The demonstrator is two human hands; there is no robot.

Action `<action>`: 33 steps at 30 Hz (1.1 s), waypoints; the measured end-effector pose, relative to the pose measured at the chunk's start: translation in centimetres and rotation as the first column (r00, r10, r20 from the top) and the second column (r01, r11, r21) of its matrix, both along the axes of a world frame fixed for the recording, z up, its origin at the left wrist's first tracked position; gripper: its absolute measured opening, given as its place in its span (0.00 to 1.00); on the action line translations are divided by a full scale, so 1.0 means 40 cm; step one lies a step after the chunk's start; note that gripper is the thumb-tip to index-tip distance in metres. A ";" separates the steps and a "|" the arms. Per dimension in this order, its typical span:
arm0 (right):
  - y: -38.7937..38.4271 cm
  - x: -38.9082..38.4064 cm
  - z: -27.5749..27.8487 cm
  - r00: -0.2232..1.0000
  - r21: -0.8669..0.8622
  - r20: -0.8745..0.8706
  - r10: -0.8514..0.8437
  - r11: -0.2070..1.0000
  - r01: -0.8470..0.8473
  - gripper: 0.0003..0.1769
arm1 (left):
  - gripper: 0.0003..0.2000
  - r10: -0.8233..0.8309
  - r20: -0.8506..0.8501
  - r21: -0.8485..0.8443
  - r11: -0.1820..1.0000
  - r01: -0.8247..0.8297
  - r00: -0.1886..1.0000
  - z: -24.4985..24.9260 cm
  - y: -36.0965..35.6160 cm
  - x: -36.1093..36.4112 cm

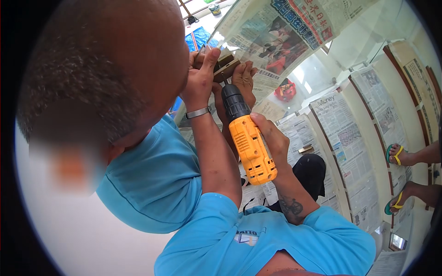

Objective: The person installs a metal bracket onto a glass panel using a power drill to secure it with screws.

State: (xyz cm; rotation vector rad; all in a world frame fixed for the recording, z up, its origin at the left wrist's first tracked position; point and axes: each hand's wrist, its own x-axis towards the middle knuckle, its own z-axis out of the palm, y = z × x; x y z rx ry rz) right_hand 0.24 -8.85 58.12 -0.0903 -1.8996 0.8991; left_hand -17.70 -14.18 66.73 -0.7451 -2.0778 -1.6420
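Note:
My right hand [272, 138] is wrapped round the grip of a yellow and black cordless drill [251, 145], which points up and away from me. Its thin bit meets a small brass-coloured metal bracket [227, 69] at the edge of a glass panel [347, 39]. My left hand [202, 80], with a metal band at the wrist, grips the bracket from the left, thumb raised beside it. A co-worker's hand [244, 83] holds the same bracket from the right, its forearm partly hidden behind my left arm.
A co-worker in a blue shirt [152, 170] leans in close on my left. Newspaper [276, 37] covers part of the glass. Stair treads [345, 142] lined with newspaper descend at right, where another person's feet in flip-flops [398, 154] stand. A red bag [285, 90] lies beyond the glass.

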 end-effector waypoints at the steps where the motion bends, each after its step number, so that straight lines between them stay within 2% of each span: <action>1: -0.001 0.004 0.001 0.999 0.022 0.042 -0.002 1.000 0.001 0.32 | 0.22 0.006 -0.002 -0.004 1.000 -0.006 1.000 0.001 -0.003 -0.002; 4: 0.003 -0.010 0.005 0.998 -0.022 -0.055 0.007 1.000 -0.008 0.32 | 0.22 0.002 0.003 -0.014 1.000 -0.002 1.000 -0.011 0.005 -0.001; 9: -0.008 -0.005 0.006 1.000 -0.089 -0.019 0.020 0.996 -0.022 0.34 | 0.22 0.027 -0.015 -0.020 0.999 -0.027 1.000 -0.003 -0.005 -0.011; 11: 0.010 0.008 0.005 0.999 0.079 0.034 -0.005 0.997 0.002 0.34 | 0.22 0.034 -0.016 -0.027 0.999 -0.034 0.999 -0.005 -0.009 -0.011; 12: 0.005 0.006 -0.001 0.999 0.074 0.040 -0.010 0.997 0.007 0.34 | 0.22 0.032 -0.012 -0.035 0.999 -0.032 0.999 -0.010 -0.008 -0.009; 14: 0.004 -0.008 -0.010 0.998 -0.055 -0.054 0.021 0.998 -0.023 0.34 | 0.22 0.029 -0.014 -0.033 0.999 -0.029 0.999 -0.011 -0.002 -0.010; 15: 0.004 -0.002 -0.010 0.998 -0.054 -0.054 0.021 0.998 -0.024 0.34 | 0.22 0.032 -0.016 -0.034 0.999 -0.033 0.999 -0.009 -0.005 -0.011; 17: 0.004 0.009 -0.010 0.997 -0.009 0.070 0.009 1.000 -0.008 0.33 | 0.22 0.047 -0.025 -0.038 0.998 -0.048 0.999 -0.005 -0.015 -0.016; 20: 0.011 0.005 0.005 1.000 0.009 -0.001 0.017 1.000 -0.017 0.33 | 0.22 0.049 -0.023 -0.046 0.998 -0.050 0.999 -0.011 -0.020 -0.016; 22: 0.008 0.006 0.003 1.000 0.020 0.020 0.016 1.000 -0.017 0.33 | 0.22 0.057 -0.028 -0.044 0.997 -0.058 0.998 0.015 -0.011 -0.015; 24: 0.004 -0.002 -0.002 0.998 -0.105 -0.039 0.050 0.993 -0.054 0.33 | 0.22 0.060 -0.034 -0.043 0.997 -0.062 0.998 -0.006 -0.024 -0.027; 25: 0.001 -0.002 -0.004 0.998 -0.108 -0.039 0.051 0.993 -0.055 0.33 | 0.22 0.061 -0.034 -0.048 0.997 -0.063 0.998 -0.007 -0.025 -0.029; 28: 0.003 0.004 -0.007 0.998 -0.095 -0.037 0.041 0.995 -0.045 0.33 | 0.22 0.062 -0.030 -0.059 0.996 -0.064 0.998 -0.016 -0.025 -0.033; 30: 0.017 0.018 0.001 0.997 0.062 0.082 0.012 0.998 -0.017 0.34 | 0.23 0.063 -0.029 -0.065 0.996 -0.065 0.998 -0.019 -0.026 -0.037; 33: 0.016 0.005 -0.003 1.000 0.019 0.007 0.012 1.000 -0.012 0.34 | 0.23 0.047 -0.020 -0.069 0.996 -0.049 0.999 -0.026 -0.014 -0.038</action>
